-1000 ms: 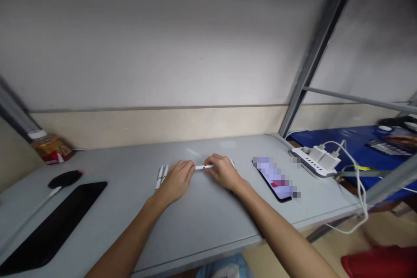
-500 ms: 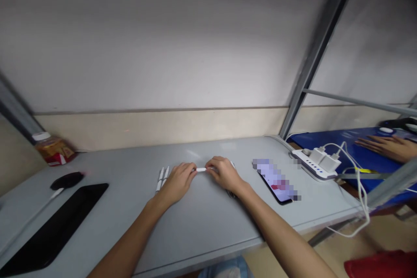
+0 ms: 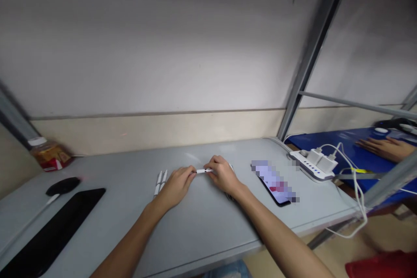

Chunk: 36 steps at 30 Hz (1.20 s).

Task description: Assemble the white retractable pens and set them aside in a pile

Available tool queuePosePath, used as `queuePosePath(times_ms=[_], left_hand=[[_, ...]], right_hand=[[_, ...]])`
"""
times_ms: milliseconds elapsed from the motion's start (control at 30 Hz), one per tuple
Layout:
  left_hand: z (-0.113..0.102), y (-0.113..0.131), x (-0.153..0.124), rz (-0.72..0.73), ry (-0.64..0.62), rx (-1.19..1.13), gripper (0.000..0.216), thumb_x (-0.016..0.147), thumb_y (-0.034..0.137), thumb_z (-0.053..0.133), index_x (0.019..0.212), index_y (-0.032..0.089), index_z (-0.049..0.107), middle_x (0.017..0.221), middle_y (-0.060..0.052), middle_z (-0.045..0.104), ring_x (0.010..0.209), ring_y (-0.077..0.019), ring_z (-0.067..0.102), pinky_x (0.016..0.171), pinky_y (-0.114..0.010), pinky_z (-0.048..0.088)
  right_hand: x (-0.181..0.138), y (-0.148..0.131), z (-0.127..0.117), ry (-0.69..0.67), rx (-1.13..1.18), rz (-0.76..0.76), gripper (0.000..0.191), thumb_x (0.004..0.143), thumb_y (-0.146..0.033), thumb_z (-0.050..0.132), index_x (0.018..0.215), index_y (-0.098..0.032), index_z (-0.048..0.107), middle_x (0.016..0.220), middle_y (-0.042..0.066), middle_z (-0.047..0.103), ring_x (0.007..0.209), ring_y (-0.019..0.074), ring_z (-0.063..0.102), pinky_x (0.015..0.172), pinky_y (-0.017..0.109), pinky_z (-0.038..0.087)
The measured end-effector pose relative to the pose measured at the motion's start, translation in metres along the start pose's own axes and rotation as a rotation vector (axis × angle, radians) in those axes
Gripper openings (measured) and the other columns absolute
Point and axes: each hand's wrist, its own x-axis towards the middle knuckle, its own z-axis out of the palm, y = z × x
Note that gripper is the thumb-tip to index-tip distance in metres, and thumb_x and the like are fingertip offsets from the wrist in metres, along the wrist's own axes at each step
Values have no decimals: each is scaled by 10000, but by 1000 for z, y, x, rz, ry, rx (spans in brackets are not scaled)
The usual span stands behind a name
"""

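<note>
Both my hands pinch a white pen [image 3: 200, 171] held level just above the grey desk [image 3: 192, 226]. My left hand [image 3: 177, 186] grips its left end and my right hand [image 3: 223, 173] its right end, where a dark band shows beside my fingertips. To the left of my left hand lie white pens [image 3: 158, 183] side by side, partly covered by that hand. More slim items [image 3: 230, 196] lie under and behind my right hand, mostly hidden by it.
A phone [image 3: 275, 182] with a lit screen lies to the right, near a white power strip [image 3: 311, 166] with plugs and cables. At left are a black tablet [image 3: 55, 230], a black mouse [image 3: 63, 186] and a bottle [image 3: 50, 155]. Another person's hand [image 3: 389, 147] rests on a blue surface.
My right hand's grip on the pen has shifted slightly, and a dark band now shows by its fingertips. The view has turned a little. Both hands still hold the pen.
</note>
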Motion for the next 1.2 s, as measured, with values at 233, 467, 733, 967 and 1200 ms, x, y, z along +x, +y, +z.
queuePosePath(times_ms=[233, 467, 733, 967, 1200], left_hand=[[-1, -2, 1, -1, 74, -13, 337, 959, 332, 328, 1167, 271, 586, 1081, -31, 672, 991, -186, 602, 897, -342, 443], [-2, -9, 3, -50, 149, -38, 308, 954, 338, 335, 1096, 249, 593, 1071, -28, 673, 1000, -188, 603, 905, -348, 452], [1, -14, 3, -61, 173, -37, 277, 950, 326, 349, 1065, 251, 590, 1040, -15, 675, 966, -175, 613, 861, -315, 463], [0, -12, 3, -58, 176, -20, 274, 953, 315, 345, 1078, 257, 582, 1042, -12, 674, 968, -176, 609, 865, -317, 458], [-1, -7, 3, -62, 121, -5, 274, 946, 306, 346, 1076, 263, 583, 1027, -19, 679, 950, -191, 617, 849, -331, 458]], right_hand=[[2, 8, -4, 99, 7, 59, 262, 794, -56, 601, 989, -206, 692, 930, 48, 591, 891, 181, 524, 808, 300, 411], [6, 18, -9, 195, 245, 174, 203, 784, -92, 588, 937, -187, 682, 887, 42, 609, 827, 158, 568, 748, 274, 452], [11, 26, -3, 293, 651, 398, 261, 836, -306, 515, 1031, -153, 597, 861, 50, 622, 692, 150, 583, 557, 247, 491], [6, 26, -8, 290, 258, 204, 229, 849, -157, 522, 1032, -180, 659, 945, 63, 639, 857, 175, 578, 785, 302, 452], [1, 19, -9, 135, -66, 64, 280, 863, -107, 543, 1068, -237, 683, 978, 59, 615, 937, 204, 521, 831, 335, 353]])
